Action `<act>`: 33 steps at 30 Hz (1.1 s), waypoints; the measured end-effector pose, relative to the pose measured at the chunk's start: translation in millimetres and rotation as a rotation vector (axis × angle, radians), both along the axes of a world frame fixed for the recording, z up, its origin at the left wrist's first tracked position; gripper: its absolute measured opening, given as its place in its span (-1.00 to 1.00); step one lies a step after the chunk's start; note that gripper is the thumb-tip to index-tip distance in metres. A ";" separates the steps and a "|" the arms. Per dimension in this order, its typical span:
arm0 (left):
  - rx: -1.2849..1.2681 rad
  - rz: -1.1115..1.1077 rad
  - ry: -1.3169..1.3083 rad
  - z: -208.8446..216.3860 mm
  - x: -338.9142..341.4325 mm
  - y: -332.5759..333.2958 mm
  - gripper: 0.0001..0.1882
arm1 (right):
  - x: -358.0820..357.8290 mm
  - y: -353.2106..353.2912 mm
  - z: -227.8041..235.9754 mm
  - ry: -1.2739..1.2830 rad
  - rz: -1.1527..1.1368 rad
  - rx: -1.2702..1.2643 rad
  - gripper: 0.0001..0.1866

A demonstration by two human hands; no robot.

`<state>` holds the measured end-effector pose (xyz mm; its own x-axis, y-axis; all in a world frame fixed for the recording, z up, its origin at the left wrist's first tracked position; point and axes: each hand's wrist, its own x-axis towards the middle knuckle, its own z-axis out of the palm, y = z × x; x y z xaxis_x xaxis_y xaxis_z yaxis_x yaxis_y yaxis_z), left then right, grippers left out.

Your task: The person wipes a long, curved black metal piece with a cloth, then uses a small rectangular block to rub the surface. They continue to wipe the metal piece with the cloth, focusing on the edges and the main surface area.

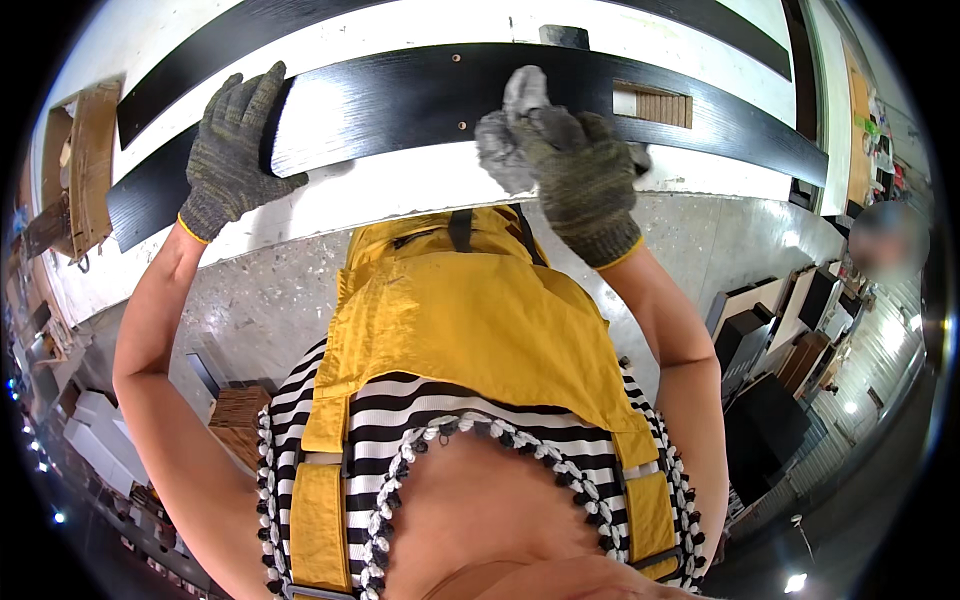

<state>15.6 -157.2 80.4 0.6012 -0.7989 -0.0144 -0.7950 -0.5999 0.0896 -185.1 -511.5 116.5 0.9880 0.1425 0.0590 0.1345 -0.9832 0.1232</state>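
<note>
A long black board (385,105) with a wood-grain face lies across the white worktable (375,188). Two small holes show near its middle, and a rectangular cutout opens toward its right end. My left hand (235,150), in a dark knitted work glove, rests on the board's left part with its fingers stretched out flat. Gloved the same way, my right hand (582,180) grips a crumpled grey rag (507,155) over the board, between the holes and the cutout. The rag bulges out at the left of that hand, and its fingertips are partly hidden.
Another black board (215,60) lies farther back on the table, and a small dark block (565,37) stands behind the near board. At the far left is an open cardboard box (95,165). Dark and light panels (760,325) lean at the right. A person (888,240) is at the far right.
</note>
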 end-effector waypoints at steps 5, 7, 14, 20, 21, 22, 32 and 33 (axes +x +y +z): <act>-0.025 0.016 0.007 -1.1 -3.3 5.2 0.29 | -12.0 -29.6 4.5 0.023 -0.009 0.069 -0.56; -0.026 -0.007 -0.005 1.2 -1.8 2.9 0.30 | -18.5 -40.9 8.7 0.005 0.002 0.048 -0.59; -0.013 -0.014 -0.005 -0.5 0.2 1.8 0.31 | 12.5 6.7 -10.9 0.080 -0.040 0.160 -0.55; -0.022 0.001 -0.013 -1.9 -1.1 7.1 0.32 | -22.8 -69.7 -4.0 0.031 -0.032 0.483 -0.54; -0.035 -0.001 -0.015 -2.6 -0.7 7.8 0.32 | -34.6 -97.3 0.9 0.078 -0.131 0.591 -0.57; -0.049 -0.017 -0.012 -2.7 1.5 5.3 0.32 | -47.6 -131.2 0.0 0.079 -0.235 0.759 -0.60; -0.016 0.018 -0.020 8.0 -2.0 -12.4 0.36 | 23.7 -115.1 -39.8 -0.045 -0.163 0.245 -0.42; -0.042 0.018 -0.021 4.5 -5.2 -7.5 0.36 | 30.9 -82.7 -30.7 -0.233 0.016 0.239 -0.47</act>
<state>10.4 -164.7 84.9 0.6153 -0.7876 0.0313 -0.7861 -0.6102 0.0987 -154.2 -594.3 85.8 0.9416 0.1131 0.3171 0.1457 -0.9860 -0.0810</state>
